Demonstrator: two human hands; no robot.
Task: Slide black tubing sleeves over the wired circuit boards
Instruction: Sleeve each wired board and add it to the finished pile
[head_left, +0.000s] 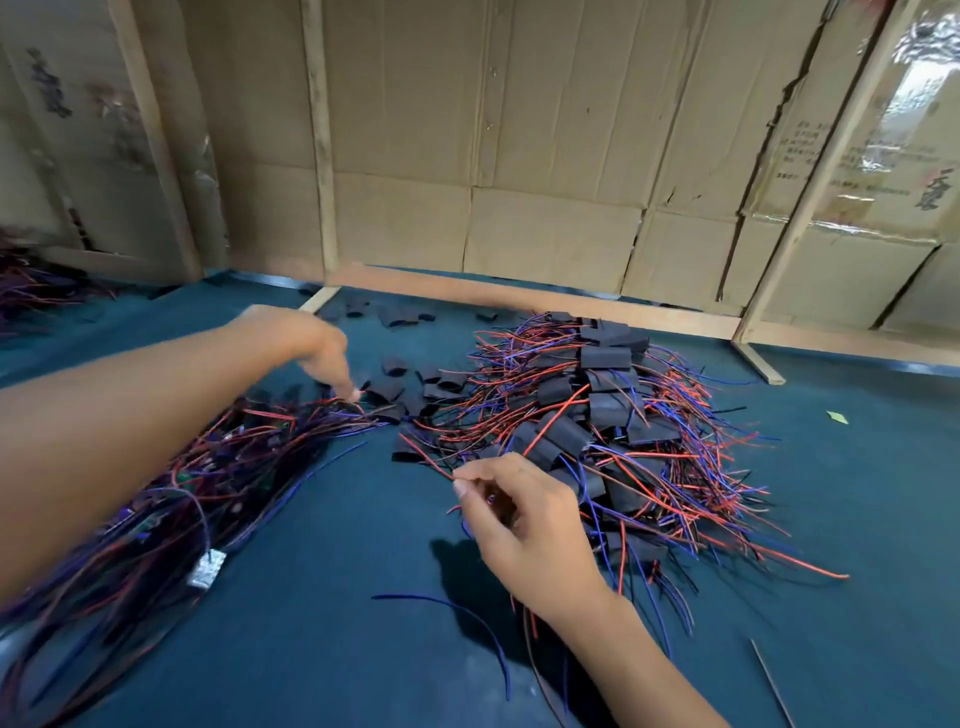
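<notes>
Sleeves (387, 387) blur beneath the left hand (317, 345), grasp unclear; right hand (511, 512) pinches wires (431, 462).

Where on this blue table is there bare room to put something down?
The blue mat is bare near the front, between the unsleeved wire bundle and the right hand, apart from one loose blue wire. It is also bare right of the sleeved pile. The middle is crowded with loose sleeves, where the left hand reaches.
</notes>
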